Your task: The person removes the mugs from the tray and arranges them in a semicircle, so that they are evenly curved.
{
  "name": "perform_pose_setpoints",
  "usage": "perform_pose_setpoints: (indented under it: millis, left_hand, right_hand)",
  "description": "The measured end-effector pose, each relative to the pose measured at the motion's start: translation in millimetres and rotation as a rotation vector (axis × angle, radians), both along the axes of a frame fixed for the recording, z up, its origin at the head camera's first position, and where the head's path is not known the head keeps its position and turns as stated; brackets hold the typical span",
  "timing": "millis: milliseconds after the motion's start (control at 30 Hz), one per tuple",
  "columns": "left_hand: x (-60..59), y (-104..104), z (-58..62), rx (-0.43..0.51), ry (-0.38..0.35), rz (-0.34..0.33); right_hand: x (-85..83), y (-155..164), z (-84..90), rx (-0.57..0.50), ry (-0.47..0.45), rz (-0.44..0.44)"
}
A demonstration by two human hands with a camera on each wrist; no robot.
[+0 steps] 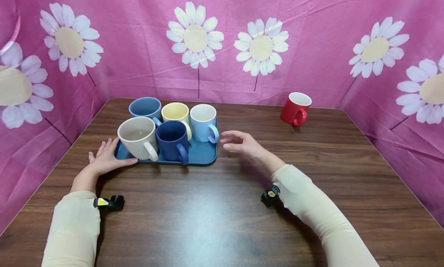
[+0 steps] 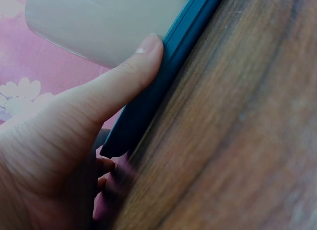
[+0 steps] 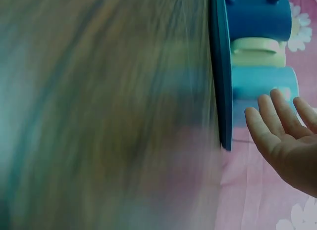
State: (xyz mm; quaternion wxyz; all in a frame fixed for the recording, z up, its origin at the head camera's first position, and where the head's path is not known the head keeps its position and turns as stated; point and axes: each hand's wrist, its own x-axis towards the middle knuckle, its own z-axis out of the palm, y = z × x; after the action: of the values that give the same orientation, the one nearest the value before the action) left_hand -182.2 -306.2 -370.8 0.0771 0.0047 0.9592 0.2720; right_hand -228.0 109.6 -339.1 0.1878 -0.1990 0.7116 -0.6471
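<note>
A blue tray point(image 1: 202, 153) carries several mugs: a grey-white mug point(image 1: 136, 138), a navy mug point(image 1: 170, 141), a medium-blue mug point(image 1: 145, 106), a yellow mug point(image 1: 175, 111) and a light-blue mug point(image 1: 202, 124). My left hand point(image 1: 105, 159) touches the tray's front left corner, its thumb laid along the front rim below the grey-white mug. Other fingers spread beside the left end, partly hidden in the left wrist view. To the right of the tray, close to the light-blue mug's handle, my right hand point(image 1: 244, 145) hovers with extended fingers, apart from everything.
A red mug point(image 1: 296, 108) stands alone at the back right of the brown wooden table point(image 1: 222, 205), handle towards me. Pink cloth point(image 1: 225, 80) printed with daisies rises behind and at both sides of the table.
</note>
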Motion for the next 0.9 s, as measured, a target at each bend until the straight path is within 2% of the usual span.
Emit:
perform_pose_setpoints:
  millis: [167, 400, 700, 900]
  left_hand:
    - [0.3, -1, 0.8, -0.002, -0.001, 0.001]
    - [0.8, -2, 1.3, -0.005, -0.007, 0.009]
    - [0.2, 1, 1.5, 0.002, -0.001, 0.004]
    - [0.8, 0, 2.2, 0.009, -0.003, 0.008]
  right_hand:
    - [3.0, -16, -2.2, -0.059, -0.010, 0.045]
    - [5.5, -38, -0.8, -0.021, 0.020, 0.110]
    - [7.6, -63, -1.5, -0.030, -0.095, 0.157]
    - [9.8, -78, -4.7, -0.007, -0.157, 0.135]
